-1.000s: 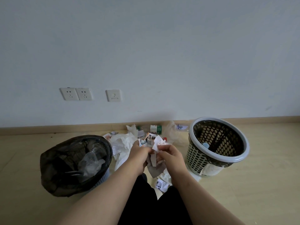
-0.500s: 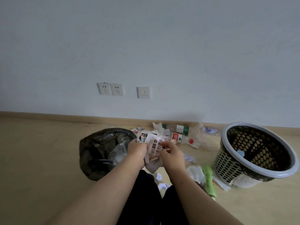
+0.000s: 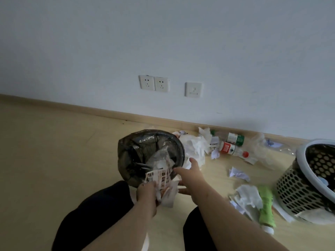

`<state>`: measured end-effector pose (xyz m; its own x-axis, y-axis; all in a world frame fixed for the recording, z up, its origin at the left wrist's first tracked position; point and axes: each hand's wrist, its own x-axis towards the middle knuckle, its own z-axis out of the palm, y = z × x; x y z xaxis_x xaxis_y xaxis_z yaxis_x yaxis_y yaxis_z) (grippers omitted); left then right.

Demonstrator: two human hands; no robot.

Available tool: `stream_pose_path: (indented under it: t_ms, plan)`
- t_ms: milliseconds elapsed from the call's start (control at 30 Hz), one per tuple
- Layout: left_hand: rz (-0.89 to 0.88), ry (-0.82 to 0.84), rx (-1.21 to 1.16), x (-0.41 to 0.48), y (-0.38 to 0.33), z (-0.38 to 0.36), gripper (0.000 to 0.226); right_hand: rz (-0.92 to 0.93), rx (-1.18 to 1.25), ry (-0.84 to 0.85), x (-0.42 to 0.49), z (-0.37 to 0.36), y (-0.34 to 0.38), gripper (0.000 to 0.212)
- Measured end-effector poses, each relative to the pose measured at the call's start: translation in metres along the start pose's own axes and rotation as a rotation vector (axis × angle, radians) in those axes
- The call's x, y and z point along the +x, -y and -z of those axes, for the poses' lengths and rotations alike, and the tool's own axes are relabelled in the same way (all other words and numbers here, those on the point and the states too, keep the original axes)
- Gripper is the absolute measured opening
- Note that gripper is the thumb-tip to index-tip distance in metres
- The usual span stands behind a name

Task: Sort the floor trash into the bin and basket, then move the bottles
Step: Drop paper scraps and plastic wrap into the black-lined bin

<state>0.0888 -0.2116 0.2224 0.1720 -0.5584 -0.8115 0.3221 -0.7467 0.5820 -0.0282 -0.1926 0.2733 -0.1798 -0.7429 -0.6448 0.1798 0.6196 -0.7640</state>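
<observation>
left hand point(image 3: 147, 192) clutching crumpled white-and-red paper scraps point(image 3: 163, 185) at near rim of black-bagged round bin point(image 3: 126, 153); right hand point(image 3: 192, 175) fingers spread, holding nothing, just right of scraps

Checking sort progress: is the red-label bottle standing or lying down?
Lying down: the red-label bottle rests on its side on the floor.

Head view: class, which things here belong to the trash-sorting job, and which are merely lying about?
Job: left hand gripping paper scraps; right hand; black-lined bin; perforated basket; red-label bottle; green-label bottle; crumpled paper; tissue pile.
Just there: wall sockets; skirting board.
</observation>
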Motion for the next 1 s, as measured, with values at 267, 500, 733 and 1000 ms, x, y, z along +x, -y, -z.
stream_pose_path:
  t_ms: [267,500,733,1000]
  plan:
    - [-0.145,-0.118,0.044,0.047,-0.054,-0.007,0.026,-0.120,-0.111,-0.020,0.034,-0.028,-0.001,0.054]
    - [-0.095,-0.175,0.060,0.077,-0.080,-0.026,0.032,-0.151,-0.146,-0.002,0.053,-0.032,-0.003,0.049]
    - [0.058,0.041,-0.021,0.092,-0.091,-0.027,0.091,-0.122,-0.128,-0.046,0.053,-0.013,-0.001,0.045]
    - [0.011,0.242,0.233,0.022,-0.077,-0.023,0.047,-0.072,-0.106,-0.090,0.019,0.014,0.006,0.033]
